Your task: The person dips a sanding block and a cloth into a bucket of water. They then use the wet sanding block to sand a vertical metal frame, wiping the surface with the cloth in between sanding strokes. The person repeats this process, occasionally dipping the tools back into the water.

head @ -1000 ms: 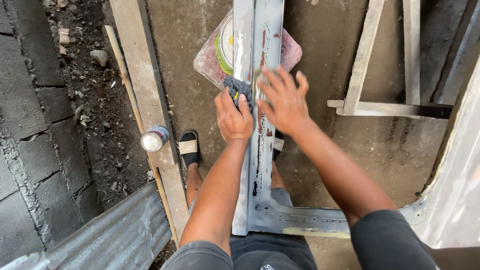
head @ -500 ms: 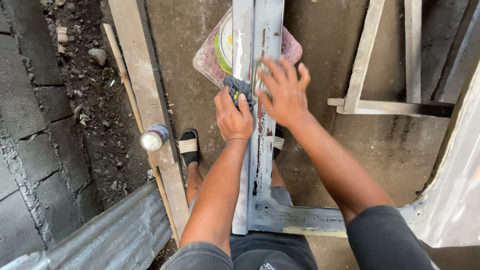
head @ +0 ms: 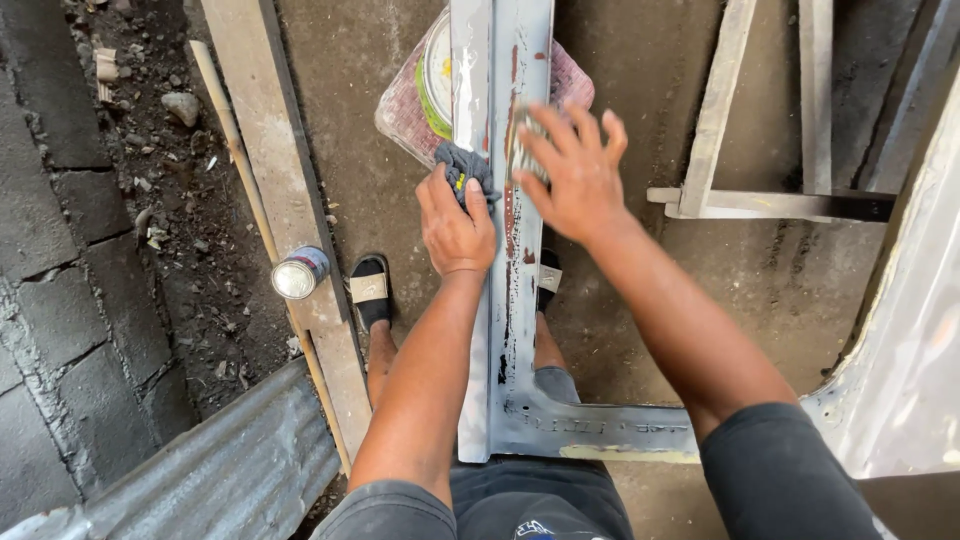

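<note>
Left hand (head: 455, 225) pinches a dark rag (head: 466, 167) against the grey metal beam (head: 520, 330); right hand (head: 575, 175), fingers spread, presses a sanding pad (head: 524, 150) on it.

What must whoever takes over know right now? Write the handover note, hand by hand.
Left hand: closed on a dark rag, pressed to the grey metal frame.
Right hand: fingers spread, flat on the frame over a blurred pale pad.
Tin can stands on the plank to the left.
Done: cannot tell. Left: brown streaks and patchy coating show along the frame.
</note>
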